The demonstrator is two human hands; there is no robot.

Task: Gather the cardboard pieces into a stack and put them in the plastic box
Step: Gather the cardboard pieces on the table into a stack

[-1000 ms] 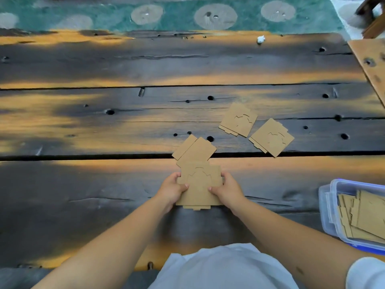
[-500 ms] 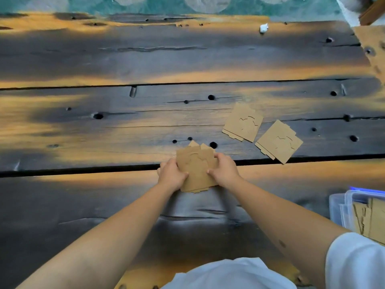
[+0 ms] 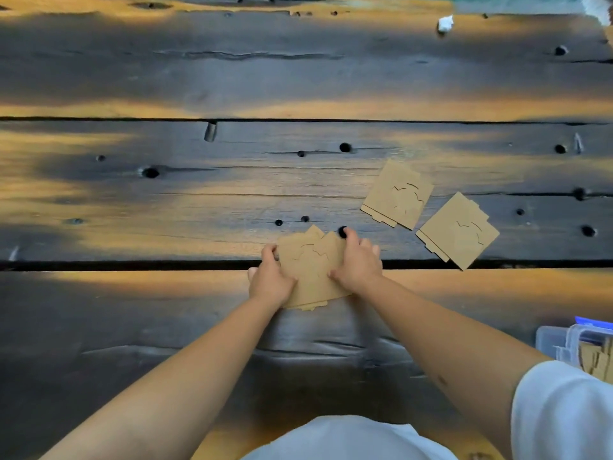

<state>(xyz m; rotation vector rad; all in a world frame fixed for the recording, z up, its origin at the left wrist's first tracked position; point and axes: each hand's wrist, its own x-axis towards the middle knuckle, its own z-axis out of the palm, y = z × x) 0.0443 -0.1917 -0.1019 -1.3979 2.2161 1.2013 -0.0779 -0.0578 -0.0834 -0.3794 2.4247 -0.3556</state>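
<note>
A small stack of brown cardboard pieces [image 3: 310, 270] lies on the dark wooden table, gripped from both sides. My left hand [image 3: 270, 278] holds its left edge and my right hand [image 3: 358, 263] holds its right edge, fingers curled over the far corner. Two more small cardboard stacks lie flat to the right: one [image 3: 398, 194] further away, the other [image 3: 459, 230] nearer the right edge. The clear plastic box [image 3: 564, 343] with a blue rim sits at the lower right, cardboard pieces inside, partly hidden by my white sleeve.
The table [image 3: 199, 200] is made of wide planks with dark gaps and knot holes. A small white scrap [image 3: 445, 24] lies near the far edge. A teal carpet shows beyond the table at the top right.
Both hands slid the held stack away from me, up over the loose pieces at the plank gap, merging them. The view has tilted down, so the box sits nearer the corner.
</note>
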